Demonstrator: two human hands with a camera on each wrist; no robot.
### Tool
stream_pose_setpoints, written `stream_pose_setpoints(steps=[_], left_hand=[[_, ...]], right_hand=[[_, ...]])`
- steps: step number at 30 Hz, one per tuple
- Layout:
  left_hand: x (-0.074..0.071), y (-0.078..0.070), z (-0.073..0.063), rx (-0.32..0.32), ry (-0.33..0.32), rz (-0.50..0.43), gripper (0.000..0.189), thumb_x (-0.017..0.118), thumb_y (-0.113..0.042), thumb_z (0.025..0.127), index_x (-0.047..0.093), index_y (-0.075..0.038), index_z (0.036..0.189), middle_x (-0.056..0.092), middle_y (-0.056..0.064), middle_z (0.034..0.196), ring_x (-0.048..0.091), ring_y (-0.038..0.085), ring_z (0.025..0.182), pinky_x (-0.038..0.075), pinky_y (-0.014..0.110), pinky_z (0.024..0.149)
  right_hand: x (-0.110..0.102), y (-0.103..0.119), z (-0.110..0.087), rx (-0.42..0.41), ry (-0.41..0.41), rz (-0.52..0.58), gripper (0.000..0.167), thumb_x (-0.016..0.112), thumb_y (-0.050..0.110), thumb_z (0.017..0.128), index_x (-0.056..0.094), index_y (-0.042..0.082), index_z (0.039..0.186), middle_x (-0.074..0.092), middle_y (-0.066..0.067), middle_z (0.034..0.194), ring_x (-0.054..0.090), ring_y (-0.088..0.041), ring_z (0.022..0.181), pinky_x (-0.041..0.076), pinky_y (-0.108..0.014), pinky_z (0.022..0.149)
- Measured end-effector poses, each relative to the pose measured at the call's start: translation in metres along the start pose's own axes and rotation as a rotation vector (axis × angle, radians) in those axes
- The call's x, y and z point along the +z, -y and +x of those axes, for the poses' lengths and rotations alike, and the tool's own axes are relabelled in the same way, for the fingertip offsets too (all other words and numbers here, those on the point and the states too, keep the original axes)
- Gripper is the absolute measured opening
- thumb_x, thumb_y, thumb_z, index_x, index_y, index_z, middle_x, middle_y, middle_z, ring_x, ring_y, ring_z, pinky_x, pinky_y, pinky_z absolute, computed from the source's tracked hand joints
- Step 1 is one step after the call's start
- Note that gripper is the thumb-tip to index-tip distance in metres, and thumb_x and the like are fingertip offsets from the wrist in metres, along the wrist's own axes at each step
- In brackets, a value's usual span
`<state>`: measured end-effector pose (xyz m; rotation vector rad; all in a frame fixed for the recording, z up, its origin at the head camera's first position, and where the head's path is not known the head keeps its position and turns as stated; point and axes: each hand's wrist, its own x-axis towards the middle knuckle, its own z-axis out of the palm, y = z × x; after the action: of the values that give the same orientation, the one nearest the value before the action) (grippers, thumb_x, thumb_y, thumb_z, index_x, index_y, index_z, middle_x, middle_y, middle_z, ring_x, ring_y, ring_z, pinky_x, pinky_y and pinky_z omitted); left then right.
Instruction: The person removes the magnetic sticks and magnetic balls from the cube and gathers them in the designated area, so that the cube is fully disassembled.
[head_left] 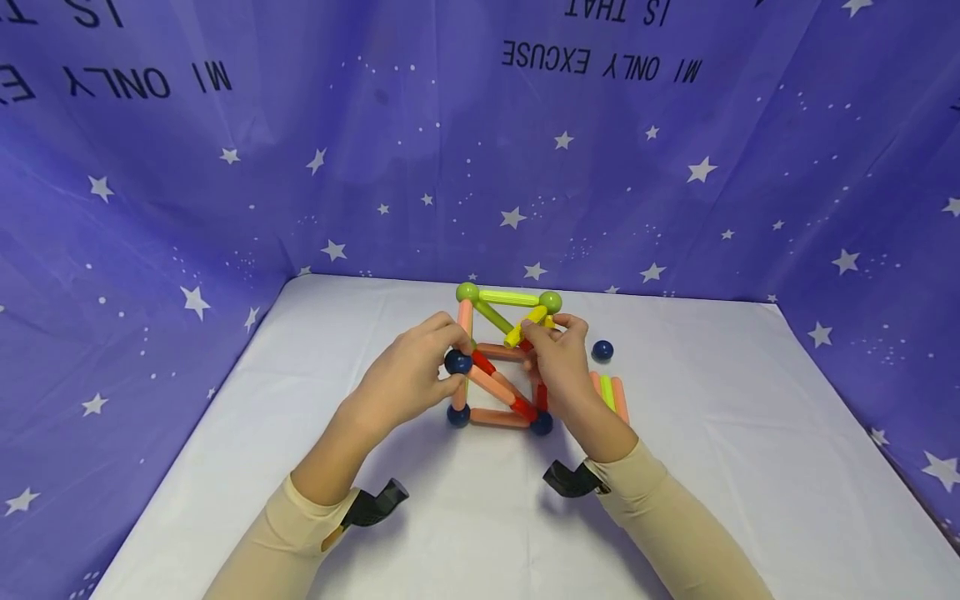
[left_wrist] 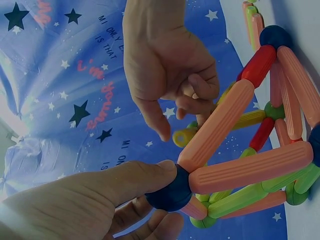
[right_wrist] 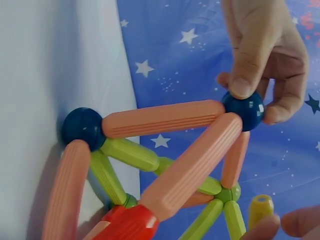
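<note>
A frame of magnetic sticks and balls stands on the table, with salmon sticks (head_left: 491, 385), red pieces (head_left: 523, 408), and green sticks (head_left: 510, 297) and balls (head_left: 551, 302). My left hand (head_left: 408, 371) pinches the dark blue ball (left_wrist: 172, 190) at its upper front corner, thumb on one side. Two salmon sticks (left_wrist: 250, 167) slope away from that ball in the left wrist view. Over the frame's right side, my right hand (head_left: 562, 358) pinches a yellow stick (head_left: 527, 327); its free end (right_wrist: 261, 205) shows in the right wrist view. Fingers partly hide another yellow piece behind it.
Right of the frame lies a loose dark blue ball (head_left: 602, 350). Salmon and light green sticks (head_left: 609, 394) lie side by side near my right wrist. A purple star-printed cloth (head_left: 450, 167) hangs behind the white table (head_left: 465, 517).
</note>
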<state>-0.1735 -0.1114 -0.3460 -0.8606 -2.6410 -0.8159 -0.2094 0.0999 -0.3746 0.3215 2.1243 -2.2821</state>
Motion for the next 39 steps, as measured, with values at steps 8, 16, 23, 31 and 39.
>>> stream_pose_setpoints(steps=[8,16,23,31,39], left_hand=[[-0.001,-0.001,0.0,-0.01,0.017,-0.013,0.026,0.079,-0.003,0.077,0.065,-0.011,0.097,0.055,-0.004,0.098,0.056,0.012,0.078,0.048,0.023,0.066],[0.002,-0.002,-0.002,-0.036,0.04,-0.026,0.026,0.079,-0.003,0.077,0.065,-0.011,0.097,0.055,-0.004,0.098,0.06,0.014,0.079,0.05,0.022,0.069],[0.003,-0.002,-0.003,-0.031,0.031,-0.029,0.026,0.079,-0.004,0.077,0.065,-0.011,0.097,0.055,-0.005,0.098,0.059,0.013,0.078,0.049,0.022,0.067],[0.002,-0.002,-0.001,-0.017,0.021,-0.018,0.026,0.08,-0.004,0.077,0.065,-0.011,0.097,0.054,-0.004,0.097,0.059,0.014,0.078,0.049,0.022,0.067],[0.001,-0.003,-0.001,-0.024,0.022,-0.008,0.027,0.08,-0.005,0.077,0.065,-0.011,0.099,0.054,-0.004,0.098,0.059,0.013,0.079,0.049,0.023,0.069]], right_hand=[[-0.014,0.012,0.003,0.042,-0.004,-0.052,0.049,0.048,0.014,0.093,0.027,0.014,0.138,0.048,-0.013,0.097,0.035,-0.018,0.054,0.032,-0.025,0.048],[-0.031,0.013,0.004,0.017,0.109,-0.144,0.045,0.027,0.015,0.096,0.028,0.014,0.141,0.041,-0.017,0.11,0.029,-0.017,0.052,0.031,-0.026,0.048],[-0.044,0.018,0.007,0.011,0.172,-0.01,0.05,0.022,0.009,0.091,0.029,0.007,0.141,0.033,-0.008,0.079,0.024,-0.013,0.046,0.023,-0.023,0.042],[-0.077,0.025,0.007,-0.032,0.132,-0.152,0.053,0.028,0.011,0.092,0.036,0.012,0.144,0.04,-0.013,0.091,0.034,-0.013,0.055,0.032,-0.022,0.047],[-0.134,0.012,0.008,-0.106,0.09,-0.529,0.05,0.037,0.01,0.096,0.039,0.014,0.146,0.047,-0.022,0.111,0.045,-0.025,0.072,0.043,-0.029,0.053]])
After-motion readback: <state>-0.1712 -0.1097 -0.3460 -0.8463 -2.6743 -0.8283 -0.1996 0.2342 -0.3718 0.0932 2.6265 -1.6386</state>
